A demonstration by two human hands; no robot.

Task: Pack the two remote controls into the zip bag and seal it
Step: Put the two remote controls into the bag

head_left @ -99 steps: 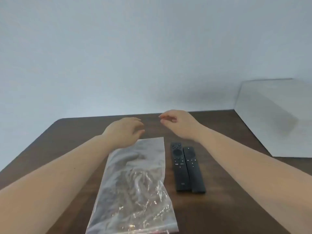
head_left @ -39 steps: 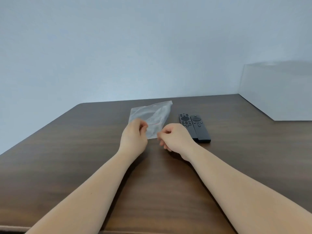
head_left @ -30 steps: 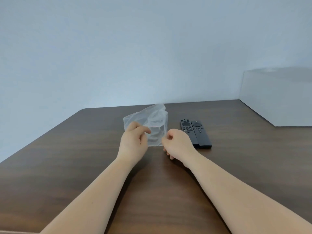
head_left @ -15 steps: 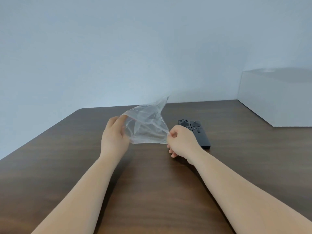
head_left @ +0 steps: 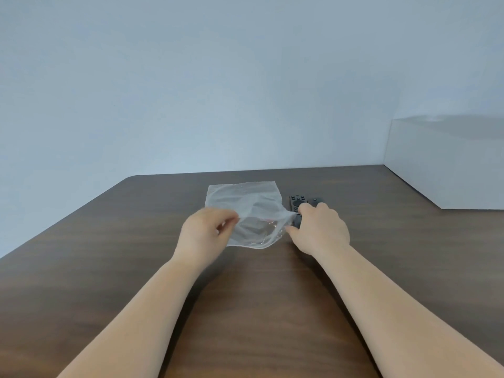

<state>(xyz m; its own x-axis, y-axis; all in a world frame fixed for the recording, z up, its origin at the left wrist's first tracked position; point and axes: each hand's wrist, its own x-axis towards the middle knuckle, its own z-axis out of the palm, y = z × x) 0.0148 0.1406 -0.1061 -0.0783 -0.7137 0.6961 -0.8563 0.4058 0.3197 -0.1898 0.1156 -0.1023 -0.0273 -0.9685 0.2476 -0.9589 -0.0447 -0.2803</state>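
Dark brown wood-grain table [head_left: 109,268] fills lower half of frame, rounded far-left corner at left of centre. Clear zip bag [head_left: 245,203] in centre of frame: far part lies flat on tabletop, near edge lifted off it. Two black remote controls [head_left: 302,201] just right of bag, side by side, touching, button ends toward far edge; near ends hidden. White box [head_left: 447,170] at right edge of frame, sitting on table's far-right corner, well apart from remotes.
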